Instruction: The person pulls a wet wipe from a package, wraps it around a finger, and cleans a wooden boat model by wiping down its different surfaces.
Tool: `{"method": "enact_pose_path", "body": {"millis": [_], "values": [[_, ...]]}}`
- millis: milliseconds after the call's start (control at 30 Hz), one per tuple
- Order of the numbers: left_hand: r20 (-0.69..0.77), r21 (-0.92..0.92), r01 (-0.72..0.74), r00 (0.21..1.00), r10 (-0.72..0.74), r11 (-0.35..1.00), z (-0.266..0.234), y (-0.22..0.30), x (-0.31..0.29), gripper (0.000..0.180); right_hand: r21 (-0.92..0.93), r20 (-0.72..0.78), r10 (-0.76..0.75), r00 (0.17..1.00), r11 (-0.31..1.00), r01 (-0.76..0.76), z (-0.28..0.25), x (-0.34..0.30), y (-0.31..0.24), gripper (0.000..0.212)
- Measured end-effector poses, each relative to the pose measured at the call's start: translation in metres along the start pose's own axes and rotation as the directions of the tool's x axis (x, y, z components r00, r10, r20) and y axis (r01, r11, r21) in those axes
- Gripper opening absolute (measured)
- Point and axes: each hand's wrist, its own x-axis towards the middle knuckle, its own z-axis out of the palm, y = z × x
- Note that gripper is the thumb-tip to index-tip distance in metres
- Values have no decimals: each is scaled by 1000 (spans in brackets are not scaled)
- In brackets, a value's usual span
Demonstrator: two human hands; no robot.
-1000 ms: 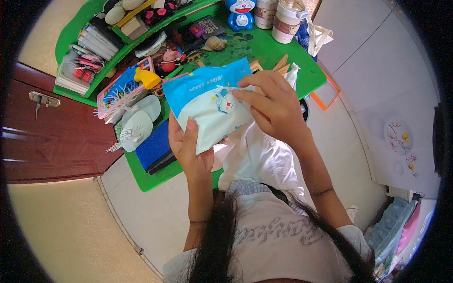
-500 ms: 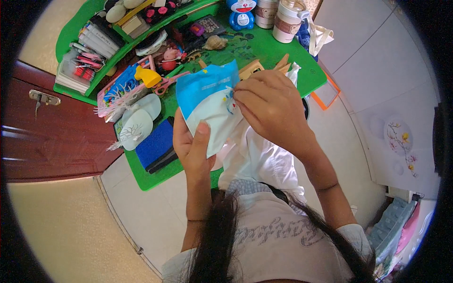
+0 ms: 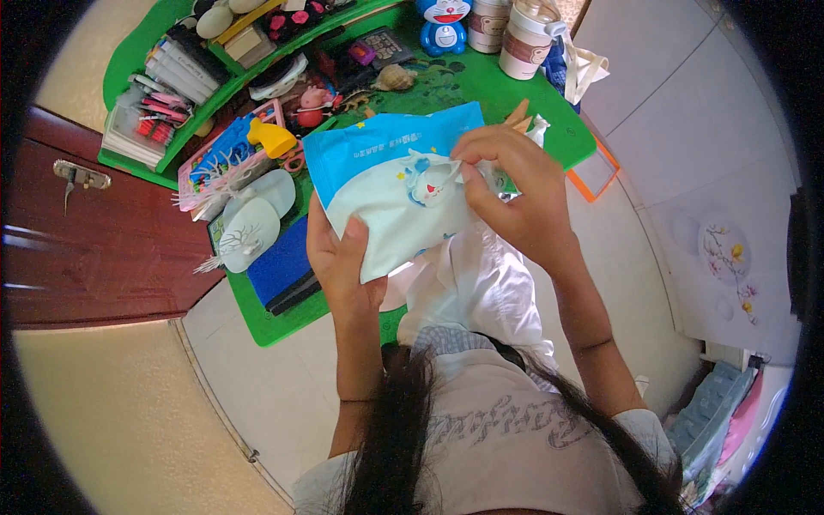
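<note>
A soft wet-wipes pack (image 3: 378,210), pale mint with a blue top band and a cartoon picture, is held up above the desk in front of me. My left hand (image 3: 345,270) grips its lower left corner, thumb on the front and the other fingers behind. At the right side of the pack, my right hand (image 3: 519,193) is closed in a pinch on a whitish, partly see-through flap beside the cartoon picture. How far the flap is lifted cannot be made out.
Beneath the pack stands a green desk (image 3: 287,322) bearing a blue folder (image 3: 279,262), a yellow bottle-shaped item (image 3: 270,137) and a conch shell (image 3: 395,78). Behind are a blue figurine (image 3: 444,30) and lidded cups (image 3: 524,43). A shelf (image 3: 193,116) holds markers at left.
The pack has turned and widened out to face me more fully. My right hand has shifted slightly right, and more of the cartoon picture and flap shows.
</note>
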Motion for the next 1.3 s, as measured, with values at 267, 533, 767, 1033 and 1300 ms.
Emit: {"method": "enact_pose_path", "body": {"millis": [267, 533, 767, 1033, 1300], "values": [[87, 78, 345, 932, -351, 935, 5, -9, -19, 55, -254, 36, -119, 992, 959, 124, 10, 1, -10, 10], [27, -41, 506, 863, -505, 862, 13, -14, -14, 46, 25, 158, 35, 987, 999, -39, 2, 1, -9, 12], [-5, -5, 449, 893, -449, 893, 23, -25, -12, 51, 386, 261, 99, 960, 901, -198, -3, 7, -16, 11], [0, -139, 428, 902, -432, 893, 29, -20, -6, 49, 896, 31, 406, 913, 393, -206, -25, 25, -24, 14], [-115, -110, 447, 881, -459, 887, 35, -23, 3, 45, 965, -212, 117, 970, 181, 189, -51, 51, -43, 29]]}}
